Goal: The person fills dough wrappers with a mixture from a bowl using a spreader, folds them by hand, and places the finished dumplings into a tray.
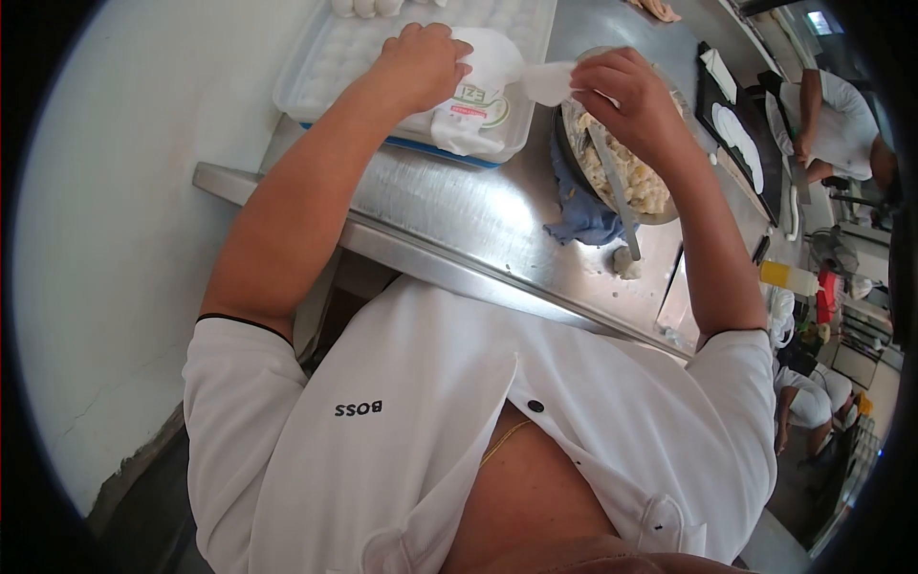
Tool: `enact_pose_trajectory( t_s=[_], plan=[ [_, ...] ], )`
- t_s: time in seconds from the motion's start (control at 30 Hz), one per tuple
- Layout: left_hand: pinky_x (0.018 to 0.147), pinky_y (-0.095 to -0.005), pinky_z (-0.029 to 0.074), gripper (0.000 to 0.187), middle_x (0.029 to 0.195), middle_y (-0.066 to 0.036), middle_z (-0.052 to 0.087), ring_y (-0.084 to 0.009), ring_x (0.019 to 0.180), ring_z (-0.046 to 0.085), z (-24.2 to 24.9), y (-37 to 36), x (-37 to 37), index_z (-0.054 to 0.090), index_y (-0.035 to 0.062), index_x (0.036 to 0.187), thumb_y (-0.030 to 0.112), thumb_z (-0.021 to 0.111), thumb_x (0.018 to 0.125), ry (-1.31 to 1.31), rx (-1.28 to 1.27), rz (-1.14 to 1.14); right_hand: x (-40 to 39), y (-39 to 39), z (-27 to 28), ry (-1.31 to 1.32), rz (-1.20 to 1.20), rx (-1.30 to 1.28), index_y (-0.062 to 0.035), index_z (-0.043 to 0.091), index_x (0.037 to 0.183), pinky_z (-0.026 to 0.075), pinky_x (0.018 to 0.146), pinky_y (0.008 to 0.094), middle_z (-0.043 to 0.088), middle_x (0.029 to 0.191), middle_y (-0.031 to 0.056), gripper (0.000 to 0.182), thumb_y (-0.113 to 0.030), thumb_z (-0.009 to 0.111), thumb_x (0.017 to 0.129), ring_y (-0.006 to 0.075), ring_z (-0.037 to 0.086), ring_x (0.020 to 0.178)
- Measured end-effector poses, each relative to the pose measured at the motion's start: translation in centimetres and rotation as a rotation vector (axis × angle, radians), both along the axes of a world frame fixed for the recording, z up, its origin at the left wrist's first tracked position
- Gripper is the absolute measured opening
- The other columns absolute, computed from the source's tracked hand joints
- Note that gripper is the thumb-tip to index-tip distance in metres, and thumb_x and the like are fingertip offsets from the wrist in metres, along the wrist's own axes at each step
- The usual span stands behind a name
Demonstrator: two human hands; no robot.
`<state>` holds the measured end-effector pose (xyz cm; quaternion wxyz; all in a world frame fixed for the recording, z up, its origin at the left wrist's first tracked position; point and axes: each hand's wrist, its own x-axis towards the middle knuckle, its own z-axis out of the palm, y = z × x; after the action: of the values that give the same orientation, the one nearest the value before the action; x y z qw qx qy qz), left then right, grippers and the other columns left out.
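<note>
My right hand (622, 96) pinches the edge of a thin white wrapper (550, 84), which hangs between my hands. My left hand (421, 72) rests, with its fingers bent and a little apart, at the left edge of a stack of white round sheets (488, 57). A printed plastic packet (469, 124) lies partly under that stack, on a white tray (521, 120) with a dimpled surface. Small white rounded pieces (366, 8) sit at the tray's far end. Below my right hand is a bowl of chunky pale filling (645, 187), with a metal spatula (614, 182) lying across it.
The steel table (459, 206) has a raised front edge. A blue cloth (583, 215) lies under the bowl. To the right are a black tray (732, 120) with white items and a yellow bottle (789, 277). Co-workers (837, 115) stand at the far right.
</note>
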<state>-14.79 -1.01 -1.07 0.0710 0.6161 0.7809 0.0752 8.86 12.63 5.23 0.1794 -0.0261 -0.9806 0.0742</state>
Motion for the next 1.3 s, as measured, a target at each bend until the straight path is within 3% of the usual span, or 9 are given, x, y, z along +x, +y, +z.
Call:
enact_pose_trajectory(
  t_s=[0.1,0.2,0.33,0.47,0.6,0.8,1.0,1.2,1.3],
  plan=[
    [0.093,-0.0505,0.043,0.033,0.117,-0.012,0.057,-0.0334,0.112,0.051,-1.1,0.1,-0.4,0.064,0.0137,0.121,0.031,0.054,0.095,0.054,0.124,-0.030,2.4,-2.1,1.4,0.037,-0.168,-0.226,-0.0032,0.068,0.092,0.048,0.082,0.0348,0.068,0.094,0.0066,0.013,-0.013,0.068,0.084,0.0237,0.060,0.093],
    [0.097,-0.0416,0.044,0.035,0.125,-0.014,0.060,-0.0335,0.115,0.053,0.7,0.6,0.0,0.065,0.0058,0.117,0.030,0.057,0.093,-0.038,0.141,-0.008,4.6,-4.1,3.4,-0.058,-0.518,-0.721,0.0004,0.067,0.095,0.047,0.074,0.0291,0.064,0.080,0.0045,0.018,-0.015,0.066,0.086,0.0123,0.057,0.075],
    [0.091,-0.0382,0.047,0.036,0.109,-0.012,0.066,-0.0289,0.105,0.060,2.8,0.0,3.0,0.065,0.0018,0.114,0.031,0.059,0.092,-0.185,0.421,-0.116,6.5,-4.6,4.4,-0.316,-0.604,-0.837,-0.0003,0.066,0.092,0.046,0.059,0.0264,0.060,0.073,0.0014,0.022,-0.022,0.062,0.087,0.0096,0.053,0.062],
    [0.076,-0.0312,0.051,0.033,0.094,-0.008,0.068,-0.0173,0.088,0.064,6.9,-2.1,6.9,0.067,0.0024,0.107,0.032,0.060,0.093,-0.868,0.126,-0.123,7.2,-6.0,3.8,-0.213,-0.674,-1.041,-0.0027,0.066,0.093,0.047,0.057,0.0250,0.060,0.072,-0.0010,0.018,-0.020,0.063,0.087,0.0084,0.055,0.060],
    [0.070,-0.0289,0.051,0.042,0.094,-0.008,0.067,-0.0156,0.084,0.065,6.6,-4.1,9.1,0.065,-0.0005,0.101,0.040,0.057,0.095,-1.318,-0.143,-0.020,7.5,-7.0,3.5,-0.092,-0.669,-1.075,-0.0020,0.067,0.094,0.049,0.060,0.0262,0.062,0.075,0.0004,0.019,-0.019,0.062,0.088,0.0091,0.058,0.065],
    [0.081,-0.0418,0.052,0.063,0.104,-0.014,0.066,-0.0260,0.093,0.066,2.5,-4.5,11.1,0.060,-0.0015,0.109,0.057,0.041,0.096,-2.161,-0.428,0.116,6.2,-13.3,2.5,0.094,-0.367,-0.601,-0.0039,0.067,0.101,0.052,0.073,0.0340,0.066,0.096,0.0077,0.022,-0.018,0.066,0.085,0.0218,0.063,0.084],
    [0.087,-0.0416,0.051,0.051,0.107,-0.015,0.063,-0.0280,0.098,0.063,2.8,-5.3,12.4,0.057,-0.0026,0.109,0.046,0.046,0.098,-2.310,-0.282,0.230,8.7,-15.4,2.8,0.185,-0.366,-0.442,-0.0045,0.067,0.104,0.054,0.076,0.0360,0.065,0.098,0.0117,0.026,-0.014,0.072,0.080,0.0287,0.064,0.087],
    [0.096,-0.0427,0.048,0.050,0.118,-0.018,0.062,-0.0310,0.108,0.061,3.3,-5.2,11.7,0.053,-0.0057,0.122,0.038,0.040,0.102,-2.331,-0.408,0.014,12.3,-11.7,0.3,-0.122,-0.891,-1.218,-0.0031,0.068,0.100,0.050,0.062,0.0280,0.065,0.088,0.0082,0.035,-0.037,0.060,0.094,0.0148,0.062,0.075],
    [0.095,-0.0413,0.049,0.048,0.119,-0.017,0.061,-0.0292,0.109,0.061,2.5,-5.4,11.9,0.053,-0.0055,0.124,0.036,0.043,0.101,-2.282,-0.427,-0.084,11.1,-13.1,-1.3,0.042,-0.779,-1.619,-0.0028,0.068,0.102,0.050,0.063,0.0277,0.065,0.089,0.0076,0.042,-0.043,0.057,0.095,0.0138,0.061,0.077]
  ],
)
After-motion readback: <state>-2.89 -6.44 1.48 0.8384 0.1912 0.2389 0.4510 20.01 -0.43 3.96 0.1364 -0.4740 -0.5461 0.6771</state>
